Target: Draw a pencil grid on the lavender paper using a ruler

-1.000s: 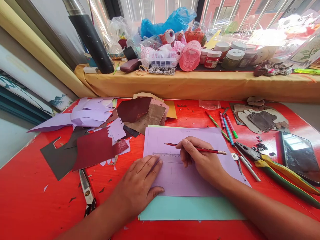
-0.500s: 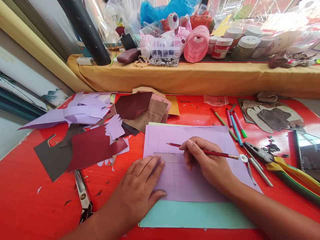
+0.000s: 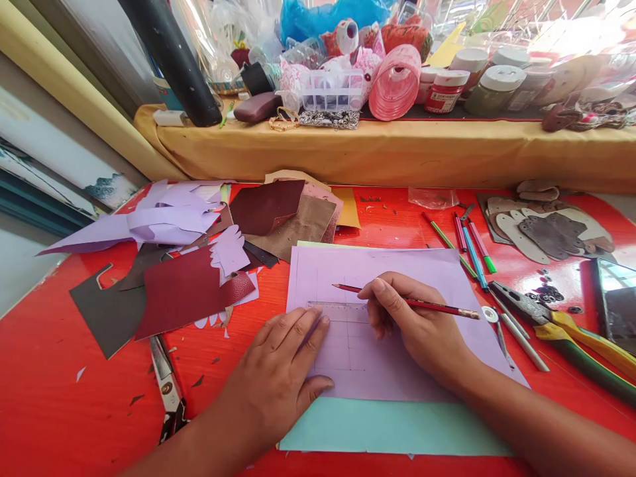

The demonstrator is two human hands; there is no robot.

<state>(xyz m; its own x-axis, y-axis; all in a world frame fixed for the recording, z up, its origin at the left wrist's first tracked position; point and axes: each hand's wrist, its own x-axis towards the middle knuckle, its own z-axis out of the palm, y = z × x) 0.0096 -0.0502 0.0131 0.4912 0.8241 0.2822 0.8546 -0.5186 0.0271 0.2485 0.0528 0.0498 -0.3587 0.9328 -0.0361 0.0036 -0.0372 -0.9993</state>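
Observation:
A sheet of purple paper (image 3: 407, 381) with thin ruled pencil lines lies over a teal sheet (image 3: 387, 427). My left hand (image 3: 285, 368) rests flat on the purple paper, fingers stretched out and fingertips at the left end of a clear ruler (image 3: 342, 310). Between the fingers and thumb of my right hand (image 3: 410, 315) is a red and black pencil (image 3: 437, 306), its point to the left and lifted above the ruler. The same hand lies over the ruler's right end and hides it.
Scissors (image 3: 167, 391), leather scraps (image 3: 186, 291) and purple paper cuttings (image 3: 169, 222) lie to the left. On the right are felt-tip pens (image 3: 474, 255), pliers (image 3: 551, 321), a phone (image 3: 613, 298) and cut leather pieces (image 3: 551, 232). Jars (image 3: 444, 93) stand on the back ledge.
The view has shifted very slightly, moving the scene a little to the right. Both hands, the ruler and the pencil keep nearly the same places on the paper.

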